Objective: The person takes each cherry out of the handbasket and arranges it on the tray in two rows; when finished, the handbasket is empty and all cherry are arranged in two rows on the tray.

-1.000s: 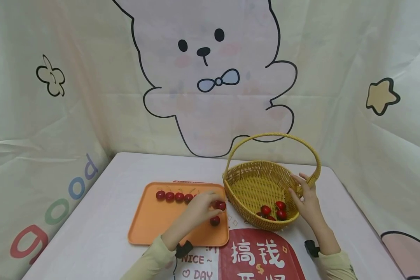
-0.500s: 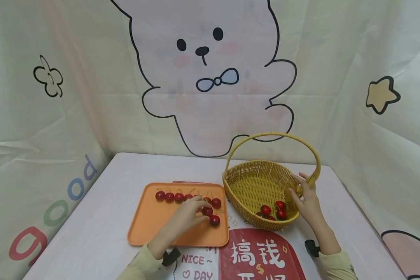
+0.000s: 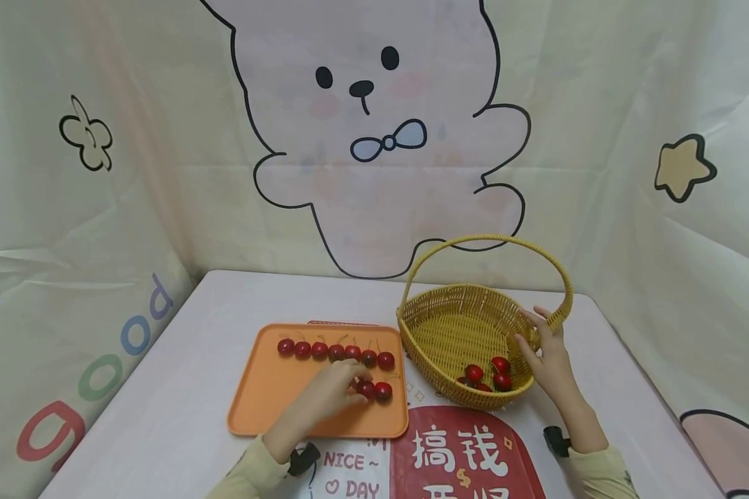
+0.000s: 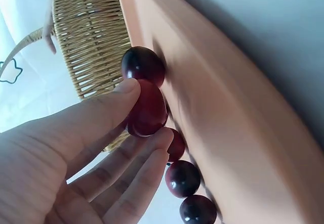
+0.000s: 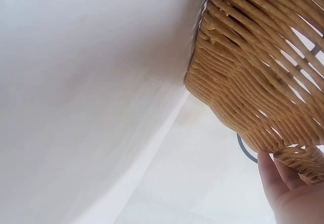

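My left hand is over the right part of the orange tray. Its thumb and fingers pinch a dark red cherry, low over the tray and right beside another cherry. Behind them, a row of several stemmed cherries runs along the tray's far side. My right hand holds the rim of the yellow woven basket near the right foot of its handle, thumb on the inner side. In the right wrist view, fingertips show at the basket's rim.
Several cherries lie in the near right part of the basket. Its tall arched handle rises above it. Basket and tray stand side by side on a white table with a red printed patch. A cartoon-printed cloth hangs behind.
My left hand has moved from the tray's right edge leftward and toward me with the cherry, lowering it next to the near one. The back row shows again. My right hand stays on the basket.
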`<state>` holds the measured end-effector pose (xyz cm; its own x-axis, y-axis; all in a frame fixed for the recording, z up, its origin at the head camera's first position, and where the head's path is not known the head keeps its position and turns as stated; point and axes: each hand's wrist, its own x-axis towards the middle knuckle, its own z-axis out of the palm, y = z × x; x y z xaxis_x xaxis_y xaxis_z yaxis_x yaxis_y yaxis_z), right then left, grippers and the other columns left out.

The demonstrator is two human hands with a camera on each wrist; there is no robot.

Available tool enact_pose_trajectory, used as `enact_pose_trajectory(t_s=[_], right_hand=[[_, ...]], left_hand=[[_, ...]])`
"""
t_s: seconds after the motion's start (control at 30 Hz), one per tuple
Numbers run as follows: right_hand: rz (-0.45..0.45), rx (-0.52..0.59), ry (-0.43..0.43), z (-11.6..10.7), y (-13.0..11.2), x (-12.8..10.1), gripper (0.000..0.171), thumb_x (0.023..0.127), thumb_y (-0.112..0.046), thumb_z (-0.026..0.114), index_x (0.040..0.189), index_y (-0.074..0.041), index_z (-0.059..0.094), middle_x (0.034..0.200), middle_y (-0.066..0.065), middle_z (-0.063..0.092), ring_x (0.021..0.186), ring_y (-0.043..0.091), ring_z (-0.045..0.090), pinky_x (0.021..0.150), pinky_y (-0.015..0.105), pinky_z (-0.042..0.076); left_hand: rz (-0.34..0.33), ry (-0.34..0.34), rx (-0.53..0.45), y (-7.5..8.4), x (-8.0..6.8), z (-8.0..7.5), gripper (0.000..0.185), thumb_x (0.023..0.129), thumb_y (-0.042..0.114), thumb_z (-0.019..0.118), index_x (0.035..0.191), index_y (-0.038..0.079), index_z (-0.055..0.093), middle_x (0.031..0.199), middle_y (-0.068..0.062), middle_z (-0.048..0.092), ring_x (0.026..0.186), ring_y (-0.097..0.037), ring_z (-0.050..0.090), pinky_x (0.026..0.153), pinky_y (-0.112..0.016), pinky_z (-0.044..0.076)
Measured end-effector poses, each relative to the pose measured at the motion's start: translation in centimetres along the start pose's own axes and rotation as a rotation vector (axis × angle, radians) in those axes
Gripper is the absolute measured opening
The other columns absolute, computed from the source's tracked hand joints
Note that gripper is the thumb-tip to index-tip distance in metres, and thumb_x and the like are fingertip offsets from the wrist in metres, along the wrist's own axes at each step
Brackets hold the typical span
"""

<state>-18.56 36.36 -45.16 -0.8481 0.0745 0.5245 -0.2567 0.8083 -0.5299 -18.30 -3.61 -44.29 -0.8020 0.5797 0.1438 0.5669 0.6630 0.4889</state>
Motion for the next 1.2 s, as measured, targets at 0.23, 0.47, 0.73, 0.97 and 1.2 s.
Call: enact_pose_trajectory(t_s=[0.23,0.47,0.73,0.97,1.2], right_hand=[[0.019,-0.008,-0.006,-0.09,-0.23,0.04,0.053,0.088,-0.007,0.062,0.136,-0.016,0.041,0.141,0.021,0.025,0.112,0.046,0.045,0.079,0.068,0.041],[0.011,-0.009,0.002,-0.05,-0.11,0.06,0.055,0.086,-0.004,0.063,0.136,-0.015,0.041,0.140,0.020,0.026,0.111,0.045,0.045,0.078,0.066,0.042],[0.002,-0.005,0.002,-0.06,-0.07,0.04,0.054,0.087,-0.006,0.063,0.136,-0.015,0.041,0.140,0.021,0.026,0.111,0.046,0.045,0.078,0.067,0.042],[0.009,-0.001,-0.003,-0.17,-0.17,0.01,0.051,0.088,-0.008,0.062,0.135,-0.013,0.042,0.140,0.021,0.026,0.112,0.047,0.045,0.078,0.067,0.041],[0.000,0.006,-0.002,-0.18,-0.15,0.02,0.051,0.088,-0.007,0.062,0.135,-0.012,0.042,0.139,0.022,0.026,0.111,0.047,0.046,0.077,0.066,0.042]], left_hand=[[-0.017,-0.003,0.006,-0.28,0.00,0.49,0.026,0.074,0.014,0.076,0.099,0.012,0.071,0.093,0.003,0.069,0.084,-0.011,0.060,0.076,-0.028,0.051],[0.002,0.001,0.018,-0.35,0.17,0.95,0.026,0.074,0.013,0.076,0.099,0.010,0.070,0.093,0.001,0.066,0.086,-0.013,0.059,0.077,-0.027,0.050],[-0.008,-0.001,0.016,-0.21,0.19,0.97,0.028,0.074,0.013,0.076,0.101,0.009,0.070,0.095,0.000,0.066,0.085,-0.013,0.059,0.077,-0.027,0.050],[-0.015,-0.004,0.019,0.02,0.01,0.66,0.029,0.074,0.015,0.076,0.102,0.010,0.070,0.095,0.001,0.066,0.083,-0.012,0.058,0.073,-0.025,0.049],[-0.028,0.014,0.035,0.34,-0.07,0.23,0.029,0.076,0.018,0.075,0.105,0.012,0.069,0.099,0.001,0.065,0.083,-0.013,0.060,0.072,-0.024,0.051]])
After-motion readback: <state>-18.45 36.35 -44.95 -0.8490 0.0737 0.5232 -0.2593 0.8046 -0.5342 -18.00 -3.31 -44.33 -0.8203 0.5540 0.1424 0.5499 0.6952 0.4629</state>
